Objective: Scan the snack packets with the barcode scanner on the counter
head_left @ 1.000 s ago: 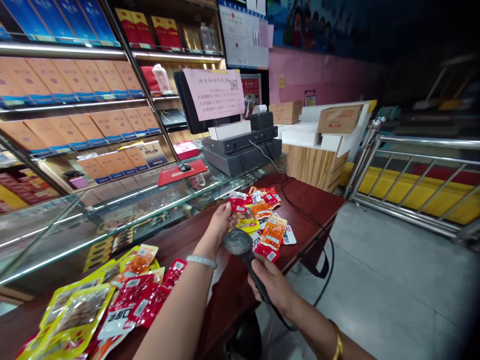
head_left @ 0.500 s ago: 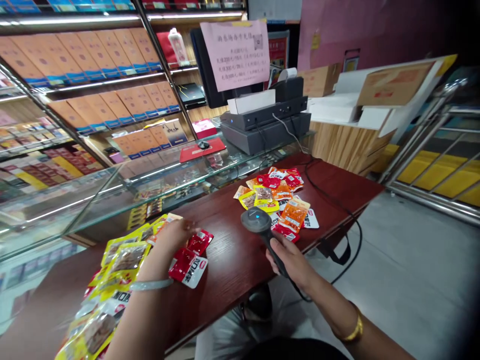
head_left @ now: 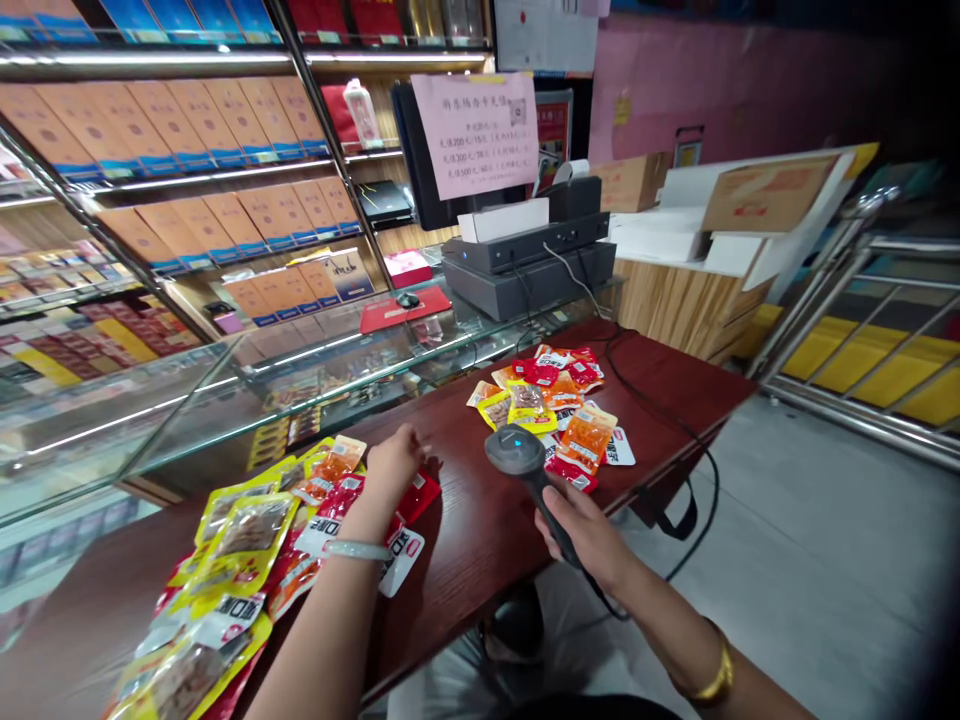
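Observation:
My right hand (head_left: 581,530) is wrapped round the handle of a dark barcode scanner (head_left: 516,450), its head over the table and a small blue light on top. My left hand (head_left: 399,462) is over a red snack packet (head_left: 420,497), fingers curled down at its upper edge; the fingertips are partly hidden. Just below the wrist a red-and-white snack packet (head_left: 403,562) lies partly covered by my forearm. At the left spreads a heap of yellow, red and orange snack packets (head_left: 247,530). Beyond the scanner lies a second pile of snack packets (head_left: 589,435).
The dark red table (head_left: 465,540) adjoins a glass counter (head_left: 300,385) with a cash drawer (head_left: 529,275), a monitor with a pink notice (head_left: 480,135) and a mouse (head_left: 407,300). The scanner's black cable (head_left: 660,405) crosses the table and hangs off its edge. A metal railing (head_left: 885,320) stands right.
My left hand has moved right, and the red packet and the red-and-white one have shifted right with it. More packets show left of my forearm. My right hand keeps the scanner in nearly the same place.

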